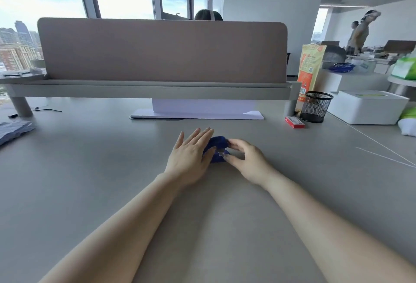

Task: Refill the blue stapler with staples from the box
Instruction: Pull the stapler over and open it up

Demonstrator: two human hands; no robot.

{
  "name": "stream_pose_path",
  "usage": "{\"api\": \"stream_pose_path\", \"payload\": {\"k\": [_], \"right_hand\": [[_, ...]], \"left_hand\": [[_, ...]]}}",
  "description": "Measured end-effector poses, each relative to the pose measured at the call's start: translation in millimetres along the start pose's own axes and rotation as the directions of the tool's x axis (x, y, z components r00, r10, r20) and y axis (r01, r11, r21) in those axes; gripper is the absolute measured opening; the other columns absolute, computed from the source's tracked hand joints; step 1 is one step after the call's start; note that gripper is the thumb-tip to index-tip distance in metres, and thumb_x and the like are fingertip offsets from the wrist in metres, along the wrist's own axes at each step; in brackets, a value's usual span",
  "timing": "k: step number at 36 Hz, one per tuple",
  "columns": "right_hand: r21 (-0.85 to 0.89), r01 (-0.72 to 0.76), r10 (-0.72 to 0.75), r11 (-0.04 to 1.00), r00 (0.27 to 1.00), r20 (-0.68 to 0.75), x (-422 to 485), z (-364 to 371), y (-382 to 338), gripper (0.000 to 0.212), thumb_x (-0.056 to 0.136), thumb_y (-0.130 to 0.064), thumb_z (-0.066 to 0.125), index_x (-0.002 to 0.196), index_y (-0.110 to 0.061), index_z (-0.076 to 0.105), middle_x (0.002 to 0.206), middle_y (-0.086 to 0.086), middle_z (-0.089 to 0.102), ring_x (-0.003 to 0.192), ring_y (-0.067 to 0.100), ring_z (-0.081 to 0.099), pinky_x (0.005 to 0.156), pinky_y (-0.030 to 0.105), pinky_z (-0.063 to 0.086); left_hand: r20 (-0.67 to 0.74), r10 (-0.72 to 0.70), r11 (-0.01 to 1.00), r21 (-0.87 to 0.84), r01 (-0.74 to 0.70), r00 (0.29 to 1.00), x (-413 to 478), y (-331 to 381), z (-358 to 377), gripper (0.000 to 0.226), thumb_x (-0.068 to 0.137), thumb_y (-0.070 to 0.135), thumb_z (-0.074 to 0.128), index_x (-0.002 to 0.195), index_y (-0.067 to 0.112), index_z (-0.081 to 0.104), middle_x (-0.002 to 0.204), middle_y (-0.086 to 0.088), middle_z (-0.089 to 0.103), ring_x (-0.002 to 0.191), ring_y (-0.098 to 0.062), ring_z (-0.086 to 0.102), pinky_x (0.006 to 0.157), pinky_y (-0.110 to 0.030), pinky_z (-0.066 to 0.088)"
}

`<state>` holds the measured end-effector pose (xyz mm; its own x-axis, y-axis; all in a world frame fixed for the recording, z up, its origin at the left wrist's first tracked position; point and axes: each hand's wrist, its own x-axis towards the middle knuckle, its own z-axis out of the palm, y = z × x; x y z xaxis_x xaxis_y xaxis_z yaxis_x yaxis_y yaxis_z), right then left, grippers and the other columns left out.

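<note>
Our right hand is pinched on the blue stapler, thumb and fingertips closing on its near end where a bit of metal shows, while our left hand lies flat and spread against the stapler's left side, fingers apart and gripping nothing. The stapler sits on the grey desk between the two hands; we cannot tell whether its top is already lifted, since the hands hide most of it. Well off to the stapler's right and farther back lies the red staple box, just beside the black mesh cup. We judge the risks to be these: with the left palm only bracing, the stapler could skid or tip when the right hand pulls the top open; a spring-loaded part could snap back on our fingertips; and reaching for the box means letting go with one hand.
</note>
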<state>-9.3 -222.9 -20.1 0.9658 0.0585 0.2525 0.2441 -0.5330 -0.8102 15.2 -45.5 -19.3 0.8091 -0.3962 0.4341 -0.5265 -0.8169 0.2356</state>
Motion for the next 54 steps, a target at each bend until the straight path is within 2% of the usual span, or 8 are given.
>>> {"api": "stream_pose_path", "payload": {"k": [9, 28, 35, 39, 44, 47, 51, 54], "right_hand": [[0.064, 0.03, -0.027, 0.998, 0.999, -0.043, 1, 0, 1, 0.029, 0.081, -0.016, 0.067, 0.106, -0.027, 0.057, 0.102, -0.014, 0.063, 0.1, -0.005, 0.054, 0.08, 0.006, 0.036], [0.072, -0.036, 0.042, 0.997, 0.996, -0.08, -1, -1, 2, 0.042, 0.078, -0.018, 0.07, 0.113, -0.024, 0.049, 0.099, -0.004, 0.07, 0.097, 0.019, 0.062, 0.087, 0.036, 0.049], [-0.025, -0.005, 0.003, 1.0, 0.996, -0.09, -1, -2, 1, 0.028, 0.078, -0.021, 0.07, 0.101, -0.027, 0.054, 0.088, -0.009, 0.066, 0.094, 0.021, 0.059, 0.088, 0.04, 0.046], [-0.039, 0.02, -0.025, 0.999, 0.993, -0.118, 2, -4, 4, 0.023, 0.078, -0.019, 0.069, 0.095, -0.03, 0.059, 0.082, -0.015, 0.06, 0.088, 0.019, 0.058, 0.089, 0.042, 0.049], [-0.097, 0.038, -0.051, 0.995, 0.989, -0.14, 4, -4, 8, 0.021, 0.08, -0.019, 0.066, 0.098, -0.031, 0.066, 0.082, -0.019, 0.058, 0.095, 0.019, 0.058, 0.091, 0.042, 0.047], [-0.098, 0.004, -0.02, 0.995, 0.986, -0.168, 5, -6, 13, 0.017, 0.08, -0.018, 0.067, 0.093, -0.029, 0.069, 0.08, -0.015, 0.061, 0.093, 0.019, 0.06, 0.089, 0.042, 0.049], [-0.045, -0.036, 0.026, 0.998, 0.982, -0.188, 5, -9, 17, 0.015, 0.081, -0.018, 0.065, 0.091, -0.028, 0.069, 0.084, -0.005, 0.067, 0.091, 0.019, 0.062, 0.086, 0.037, 0.05], [-0.035, -0.031, 0.024, 0.999, 0.981, -0.192, 4, -8, 16, 0.014, 0.083, -0.016, 0.064, 0.093, -0.025, 0.069, 0.08, -0.013, 0.063, 0.089, 0.016, 0.061, 0.083, 0.032, 0.048]], "left_hand": [[-0.09, 0.033, 0.991, -0.124, -0.044, 0.995, 1, -2, 5, 0.041, 0.094, 0.036, 0.031, 0.132, 0.029, 0.044, 0.135, 0.006, 0.055, 0.125, -0.015, 0.048, 0.114, -0.038, 0.013], [-0.189, 0.098, 0.972, -0.193, -0.135, 0.977, -1, 4, 3, 0.035, 0.092, 0.031, 0.04, 0.124, 0.024, 0.054, 0.121, 0.004, 0.064, 0.11, -0.018, 0.058, 0.111, -0.035, 0.019], [-0.343, -0.084, 0.929, -0.366, -0.05, 0.936, -2, 4, -15, 0.032, 0.092, 0.024, 0.044, 0.122, 0.019, 0.054, 0.112, -0.001, 0.064, 0.1, -0.02, 0.054, 0.083, -0.029, 0.04], [-0.328, -0.192, 0.874, -0.487, 0.008, 0.925, -5, -6, -26, 0.041, 0.093, 0.018, 0.047, 0.133, 0.025, 0.042, 0.122, 0.0, 0.056, 0.101, -0.006, 0.051, 0.084, -0.02, 0.036], [-0.293, -0.208, 0.83, -0.558, 0.01, 0.933, -10, -32, -38, 0.053, 0.091, 0.014, 0.051, 0.139, 0.024, 0.03, 0.114, -0.002, 0.056, 0.099, -0.013, 0.057, 0.076, 0.002, 0.034], [-0.256, -0.22, 0.823, -0.567, 0.038, 0.941, -15, -49, -40, 0.059, 0.088, 0.014, 0.057, 0.138, 0.026, 0.03, 0.114, 0.0, 0.057, 0.099, -0.014, 0.06, 0.076, -0.001, 0.037], [-0.231, -0.249, 0.824, -0.56, 0.081, 0.94, -20, -67, -37, 0.047, 0.08, 0.016, 0.068, 0.121, 0.02, 0.044, 0.105, 0.0, 0.06, 0.096, -0.019, 0.064, 0.085, -0.029, 0.046], [-0.219, -0.296, 0.823, -0.552, 0.132, 0.93, -24, -74, -35, 0.041, 0.075, 0.02, 0.074, 0.107, 0.023, 0.048, 0.098, 0.0, 0.063, 0.093, -0.018, 0.064, 0.081, -0.029, 0.043]]}}
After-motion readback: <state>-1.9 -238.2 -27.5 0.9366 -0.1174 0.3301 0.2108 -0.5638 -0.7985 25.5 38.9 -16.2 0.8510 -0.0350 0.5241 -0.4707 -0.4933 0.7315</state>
